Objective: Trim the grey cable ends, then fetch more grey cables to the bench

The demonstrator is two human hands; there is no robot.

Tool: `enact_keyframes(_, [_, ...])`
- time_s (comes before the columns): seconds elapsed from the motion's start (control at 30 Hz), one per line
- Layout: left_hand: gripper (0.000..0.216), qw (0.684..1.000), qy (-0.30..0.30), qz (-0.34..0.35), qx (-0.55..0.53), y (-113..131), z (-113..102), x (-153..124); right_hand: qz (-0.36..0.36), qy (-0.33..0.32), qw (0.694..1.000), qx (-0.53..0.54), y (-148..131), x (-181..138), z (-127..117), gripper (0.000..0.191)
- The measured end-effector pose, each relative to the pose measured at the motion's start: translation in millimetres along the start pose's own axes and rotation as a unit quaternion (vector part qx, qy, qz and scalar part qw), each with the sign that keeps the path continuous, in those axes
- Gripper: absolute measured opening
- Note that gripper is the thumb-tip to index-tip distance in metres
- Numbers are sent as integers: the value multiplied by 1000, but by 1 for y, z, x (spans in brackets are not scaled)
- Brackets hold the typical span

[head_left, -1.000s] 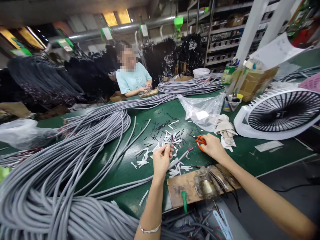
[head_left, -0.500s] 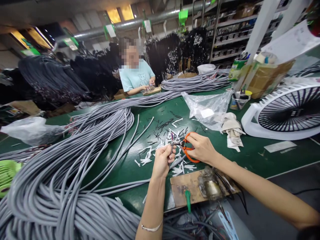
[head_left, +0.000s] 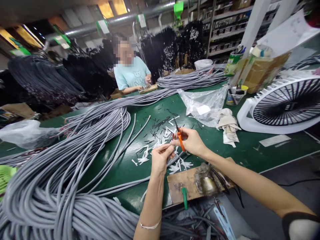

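In the head view, the left hand [head_left: 161, 156] has thumb and forefinger pressed together, apparently on the end of a grey cable [head_left: 136, 182] (the fingers hide most of that end). The right hand [head_left: 192, 142] is closed round orange-handled snips [head_left: 181, 141], its fingertips meeting the left ones; whether they also pinch the end, I cannot tell.

For work this fine, the left pinch is best kept firm and close to the tip, and the blades aimed well clear of both thumbs while the fingers do the handling.

The cable lies over the green bench [head_left: 241, 156], just beyond the wooden board [head_left: 180, 188]. Its long axis runs left to right, rising slightly away from the person toward the left hand; the coloured wires [head_left: 173, 136] poke out on the far side. The snips stand steeply, blades pointing away over the white scraps [head_left: 143, 157] and black bits [head_left: 161, 124].
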State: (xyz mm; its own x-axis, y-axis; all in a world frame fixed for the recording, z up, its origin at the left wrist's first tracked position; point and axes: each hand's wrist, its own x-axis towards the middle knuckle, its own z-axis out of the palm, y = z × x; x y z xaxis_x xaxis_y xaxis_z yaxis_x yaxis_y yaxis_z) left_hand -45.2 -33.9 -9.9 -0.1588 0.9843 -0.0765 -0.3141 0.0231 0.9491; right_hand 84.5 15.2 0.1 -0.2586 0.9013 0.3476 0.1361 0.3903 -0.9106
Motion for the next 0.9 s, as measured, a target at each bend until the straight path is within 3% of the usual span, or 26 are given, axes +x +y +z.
enact_keyframes(0.1, [28, 1000, 11, 12, 2, -2, 0, 0, 41, 40, 992, 110, -1, 1, 9, 30])
enact_keyframes(0.23, [35, 998, 29, 20, -57, -3, -1, 1, 50, 86, 979, 178, 1, -4, 17, 25])
enact_keyframes(0.37, [46, 997, 16, 26, -69, -3, 3, 0, 59, 92, 972, 207, -1, -8, 23, 22])
enact_keyframes(0.57, [42, 998, 37, 22, -54, -6, 10, -2, 108, 104, 948, 280, -8, -10, 29, 29])
enact_keyframes(0.73, [32, 995, 38, 8, -94, -5, 7, 0, 129, 107, 943, 289, -8, -12, 27, 28])
enact_keyframes(0.9, [34, 993, 40, 2, -110, -1, 6, -1, 84, 104, 961, 242, -7, -14, 24, 25])
